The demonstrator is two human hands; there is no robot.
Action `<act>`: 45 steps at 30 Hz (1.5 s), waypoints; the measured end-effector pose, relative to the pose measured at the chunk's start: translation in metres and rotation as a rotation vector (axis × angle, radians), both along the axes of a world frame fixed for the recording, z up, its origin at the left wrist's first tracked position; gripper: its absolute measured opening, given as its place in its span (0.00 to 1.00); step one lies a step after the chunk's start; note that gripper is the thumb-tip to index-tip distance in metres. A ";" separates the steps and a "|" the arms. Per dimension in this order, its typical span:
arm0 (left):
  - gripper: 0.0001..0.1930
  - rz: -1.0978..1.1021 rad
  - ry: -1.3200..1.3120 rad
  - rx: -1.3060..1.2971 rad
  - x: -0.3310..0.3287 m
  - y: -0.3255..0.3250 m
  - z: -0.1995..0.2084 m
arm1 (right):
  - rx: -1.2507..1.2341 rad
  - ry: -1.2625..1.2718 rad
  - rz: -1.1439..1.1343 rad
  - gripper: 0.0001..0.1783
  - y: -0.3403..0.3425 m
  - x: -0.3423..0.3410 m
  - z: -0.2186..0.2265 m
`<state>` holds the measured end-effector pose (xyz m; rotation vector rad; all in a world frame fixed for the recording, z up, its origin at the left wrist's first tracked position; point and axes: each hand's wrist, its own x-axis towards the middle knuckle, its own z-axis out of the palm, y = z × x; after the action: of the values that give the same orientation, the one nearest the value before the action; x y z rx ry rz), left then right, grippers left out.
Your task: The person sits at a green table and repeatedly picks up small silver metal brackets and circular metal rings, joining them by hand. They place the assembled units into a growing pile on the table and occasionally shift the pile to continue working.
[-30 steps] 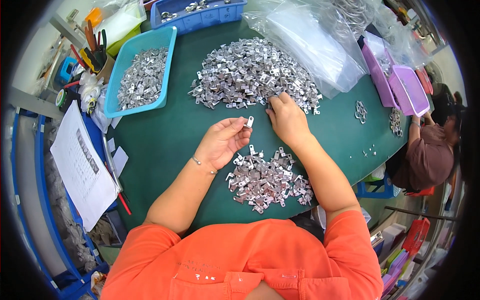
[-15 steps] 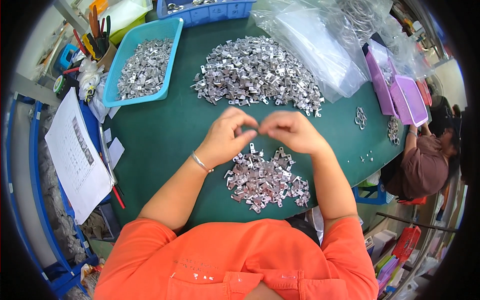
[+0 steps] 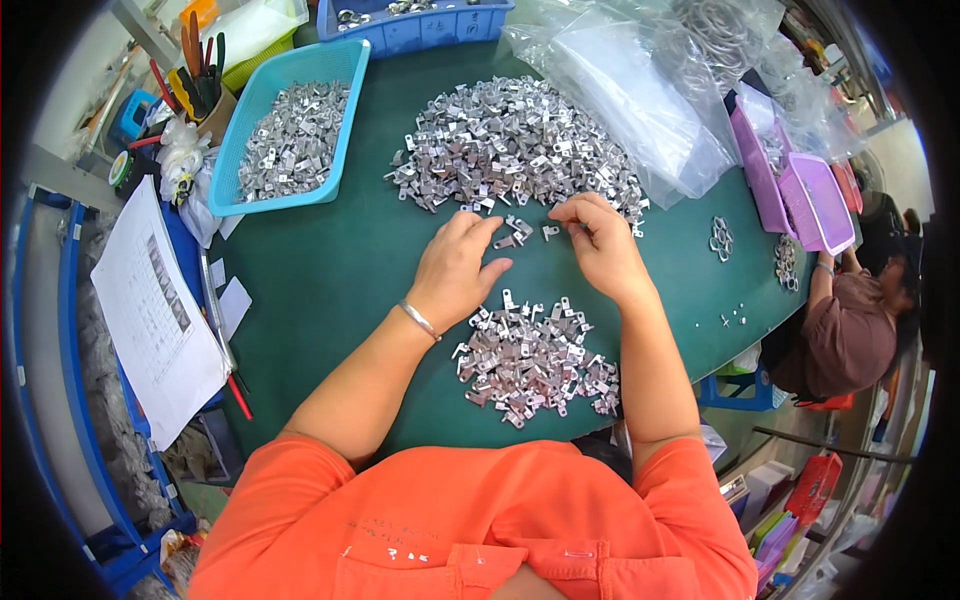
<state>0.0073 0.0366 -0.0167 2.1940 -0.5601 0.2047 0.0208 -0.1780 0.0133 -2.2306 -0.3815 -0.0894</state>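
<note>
Head view: left grip (image 3: 450,264) and right grip (image 3: 605,250) both spread (small metal brackets (image 3: 518,230) between).

Grn table (image 3: 300,330), blu rack (image 3: 73,320) L, blu stool (image 3: 762,393) R

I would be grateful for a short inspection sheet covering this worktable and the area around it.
Surface: green tabletop, partly covered by metal parts.
Job's things: large pile of metal parts at the back, smaller pile nearer the person, a few loose parts between the hands.
Clutter: clear plastic bags at the back right, papers at the left edge.
Hands: left hand open beside the loose parts; right hand partly curled near them, grip unclear.
Cables: nothing seen.
Surroundings: turquoise basket of similar parts at back left; another person at right.
</note>
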 end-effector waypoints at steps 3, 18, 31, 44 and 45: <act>0.12 0.035 -0.081 0.055 -0.001 -0.007 -0.004 | 0.016 0.042 -0.052 0.11 0.014 -0.010 -0.003; 0.06 -0.423 0.980 -0.363 -0.002 0.016 0.035 | 0.740 0.547 0.384 0.11 -0.023 -0.015 0.001; 0.12 -0.079 0.041 0.099 0.023 -0.014 0.002 | 0.164 0.160 0.005 0.09 0.010 -0.009 -0.021; 0.07 0.018 1.031 -0.955 0.008 0.009 0.023 | 0.416 0.322 0.048 0.12 0.012 -0.006 -0.021; 0.07 0.016 1.030 -0.950 0.007 0.009 0.026 | 0.652 0.552 0.027 0.10 0.006 -0.006 -0.016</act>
<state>0.0142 0.0460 0.0093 1.1237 0.1513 -0.5381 0.0144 -0.1720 -0.0028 -1.5201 -0.0564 0.3632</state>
